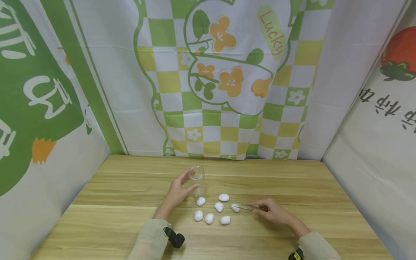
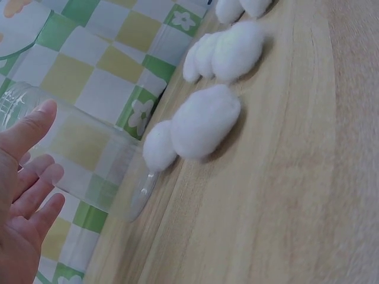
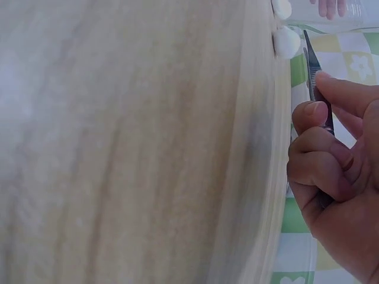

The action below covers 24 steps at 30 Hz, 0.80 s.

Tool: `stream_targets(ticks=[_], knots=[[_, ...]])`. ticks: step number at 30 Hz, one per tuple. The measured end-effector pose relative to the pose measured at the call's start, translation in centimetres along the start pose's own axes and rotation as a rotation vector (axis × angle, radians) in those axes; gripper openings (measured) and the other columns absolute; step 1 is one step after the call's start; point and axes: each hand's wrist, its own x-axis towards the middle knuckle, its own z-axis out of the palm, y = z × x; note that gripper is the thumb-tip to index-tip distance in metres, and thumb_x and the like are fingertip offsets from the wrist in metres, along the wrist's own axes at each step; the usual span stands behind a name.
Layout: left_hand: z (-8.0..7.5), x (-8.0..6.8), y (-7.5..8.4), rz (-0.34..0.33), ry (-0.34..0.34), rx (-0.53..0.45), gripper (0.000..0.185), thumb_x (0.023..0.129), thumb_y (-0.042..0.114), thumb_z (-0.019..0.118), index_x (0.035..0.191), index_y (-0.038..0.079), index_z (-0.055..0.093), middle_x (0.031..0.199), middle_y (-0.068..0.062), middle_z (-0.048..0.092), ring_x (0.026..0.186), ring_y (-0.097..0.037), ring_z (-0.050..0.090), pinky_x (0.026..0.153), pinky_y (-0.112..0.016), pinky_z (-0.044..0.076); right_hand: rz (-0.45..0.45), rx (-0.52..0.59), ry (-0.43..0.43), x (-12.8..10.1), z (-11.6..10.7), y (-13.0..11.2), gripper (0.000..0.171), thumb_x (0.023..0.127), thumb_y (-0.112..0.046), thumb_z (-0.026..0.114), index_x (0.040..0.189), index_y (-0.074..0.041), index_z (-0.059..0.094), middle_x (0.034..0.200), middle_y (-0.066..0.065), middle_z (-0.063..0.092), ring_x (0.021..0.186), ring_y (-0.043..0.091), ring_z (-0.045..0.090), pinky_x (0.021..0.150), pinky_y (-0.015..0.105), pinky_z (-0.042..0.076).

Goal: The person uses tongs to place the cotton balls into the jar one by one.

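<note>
Head view: left hand (image 1: 178, 190) curled round clear cylindrical glass jar (image 1: 196, 180), upright on pale wooden table (image 1: 130, 224). Right hand (image 1: 273, 212) pinching slim metal tweezers (image 1: 247, 207), tips at white cotton ball (image 1: 235, 207). Six more white cotton balls (image 1: 209, 218) loose at 5 o'clock of jar.

Left wrist view: fingers (image 2: 29, 131) against jar wall (image 2: 89, 160); cotton (image 2: 204, 121) just beside jar base.

Right wrist view: fingers (image 3: 320, 142) clamped on tweezers (image 3: 312, 74); tips near cotton ball (image 3: 286, 42) at 12 o'clock.
</note>
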Motion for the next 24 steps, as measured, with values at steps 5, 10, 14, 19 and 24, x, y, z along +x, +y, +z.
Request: stream_targets(ticks=[5, 10, 14, 19, 24], knots=[[0.04, 0.07, -0.04, -0.015, 0.002, -0.014, 0.068, 0.083, 0.015, 0.074, 0.142, -0.001, 0.043, 0.14, -0.023, 0.053, 0.128, -0.039, 0.054, 0.113, -0.046, 0.044, 0.022, 0.001, -0.017, -0.08, 0.1, 0.23, 0.034, 0.095, -0.015, 0.059, 0.123, 0.004, 0.062, 0.063, -0.002, 0.047, 0.057, -0.007, 0.034, 0.047, 0.012, 0.036], [-0.01, 0.01, 0.01, -0.018, 0.005, -0.032, 0.069, 0.082, 0.014, 0.075, 0.141, -0.001, 0.043, 0.141, -0.022, 0.053, 0.128, -0.039, 0.054, 0.114, -0.045, 0.044, 0.011, 0.0, -0.015, 0.03, 0.36, 0.51, 0.033, 0.095, -0.013, 0.059, 0.122, 0.004, 0.062, 0.068, 0.008, 0.057, 0.056, -0.008, 0.036, 0.047, 0.013, 0.038], [-0.06, -0.03, -0.04, -0.015, 0.006, -0.037, 0.069, 0.082, 0.015, 0.075, 0.141, 0.0, 0.044, 0.141, -0.021, 0.053, 0.129, -0.038, 0.054, 0.114, -0.045, 0.044, 0.022, 0.013, -0.018, 0.13, 0.49, 0.47, 0.033, 0.094, -0.014, 0.06, 0.122, 0.004, 0.063, 0.071, 0.012, 0.06, 0.053, -0.008, 0.036, 0.045, 0.013, 0.037], [-0.05, 0.0, -0.05, -0.014, 0.006, -0.023, 0.068, 0.083, 0.016, 0.075, 0.142, 0.0, 0.043, 0.14, -0.022, 0.054, 0.128, -0.038, 0.054, 0.113, -0.045, 0.044, 0.08, 0.046, -0.018, 0.19, 0.53, 0.32, 0.033, 0.093, -0.015, 0.062, 0.12, 0.004, 0.064, 0.067, 0.011, 0.058, 0.051, -0.007, 0.037, 0.044, 0.013, 0.036], [-0.04, 0.01, 0.02, -0.015, 0.001, -0.017, 0.068, 0.084, 0.016, 0.074, 0.142, -0.001, 0.043, 0.14, -0.022, 0.054, 0.128, -0.038, 0.054, 0.114, -0.044, 0.044, 0.112, 0.092, -0.021, 0.31, 0.53, 0.11, 0.032, 0.092, -0.011, 0.063, 0.117, 0.008, 0.063, 0.061, 0.018, 0.058, 0.052, -0.006, 0.043, 0.044, 0.012, 0.038]])
